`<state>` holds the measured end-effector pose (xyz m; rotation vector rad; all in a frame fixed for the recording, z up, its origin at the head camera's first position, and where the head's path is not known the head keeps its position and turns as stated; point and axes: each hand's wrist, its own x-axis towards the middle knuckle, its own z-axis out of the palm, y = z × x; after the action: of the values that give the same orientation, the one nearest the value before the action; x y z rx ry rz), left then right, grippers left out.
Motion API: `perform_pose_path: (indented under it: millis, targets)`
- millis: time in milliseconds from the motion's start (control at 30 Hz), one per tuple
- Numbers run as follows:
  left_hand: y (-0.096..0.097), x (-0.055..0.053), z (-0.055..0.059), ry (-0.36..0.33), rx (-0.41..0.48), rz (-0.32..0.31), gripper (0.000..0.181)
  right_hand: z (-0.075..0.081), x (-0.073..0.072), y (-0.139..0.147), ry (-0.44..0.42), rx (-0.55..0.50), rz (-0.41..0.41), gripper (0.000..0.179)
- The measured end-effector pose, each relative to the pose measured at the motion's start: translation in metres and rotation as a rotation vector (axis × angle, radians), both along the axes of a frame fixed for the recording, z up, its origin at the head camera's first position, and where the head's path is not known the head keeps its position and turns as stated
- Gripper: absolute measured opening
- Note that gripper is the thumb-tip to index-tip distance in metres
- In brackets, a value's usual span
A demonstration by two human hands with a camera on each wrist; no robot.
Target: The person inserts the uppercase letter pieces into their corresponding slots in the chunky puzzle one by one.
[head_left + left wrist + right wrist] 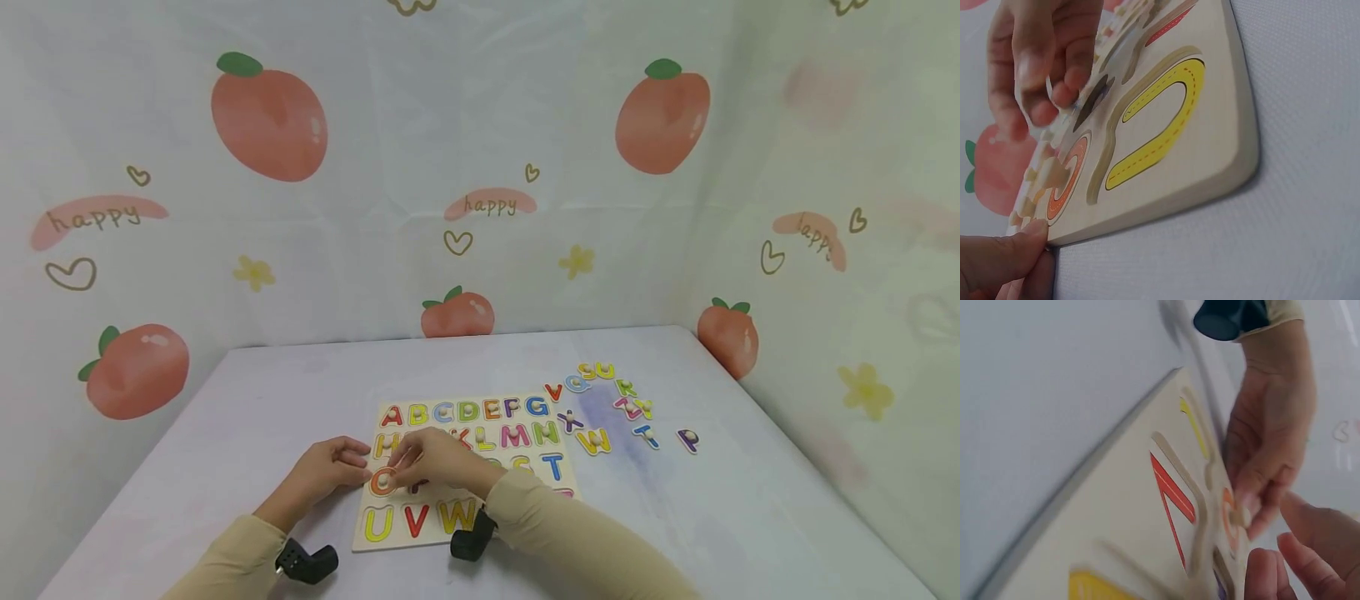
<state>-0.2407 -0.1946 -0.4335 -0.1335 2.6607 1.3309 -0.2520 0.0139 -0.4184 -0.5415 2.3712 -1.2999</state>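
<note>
A wooden alphabet puzzle board (363,533) lies on the table. The orange letter O piece (1079,167), with a knob, sits at its slot near the left edge. My left hand (327,471) touches that edge beside the O; its thumb (1035,230) rests against the board, fingers loosely bent. Just above the O, my right hand (438,458) hovers over the board with relaxed, parted fingers. Nothing shows between them in the left wrist view. Knobbed letters fill the upper rows. The printed yellow U slot (1166,125) and red V slot (1172,503) hold no pieces.
Loose letter pieces lie right of the board: a yellow W (594,442), purple X (570,421), red V (553,392), blue T (646,436), purple P (688,441) and several others farther back. A printed cloth backdrop (360,275) surrounds the white table (750,517).
</note>
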Motion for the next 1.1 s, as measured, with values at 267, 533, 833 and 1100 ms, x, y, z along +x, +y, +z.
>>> perform_pose_path:
  millis: [267, 533, 833, 1100]
  targets:
    - [0.001, -0.001, -0.003, -0.01, -0.009, 0.016, 0.042, 0.009, -0.009, 0.056, 0.072, -0.064, -0.012, 0.021]
    - [0.001, 0.0, -0.001, -0.012, 0.0, 0.019, 0.044, 0.017, -0.014, 0.131, 0.119, -0.115, -0.103, 0.031]
    - [0.0, 0.0, 0.0, -0.013, -0.004, 0.016, 0.044, 0.026, -0.011, 0.221, 0.135, -0.098, -0.281, 0.04]
    - [0.0, 0.0, 0.0, -0.012, 0.002, 0.019, 0.043, 0.024, -0.003, 0.3, 0.16, -0.075, -0.325, 0.046]
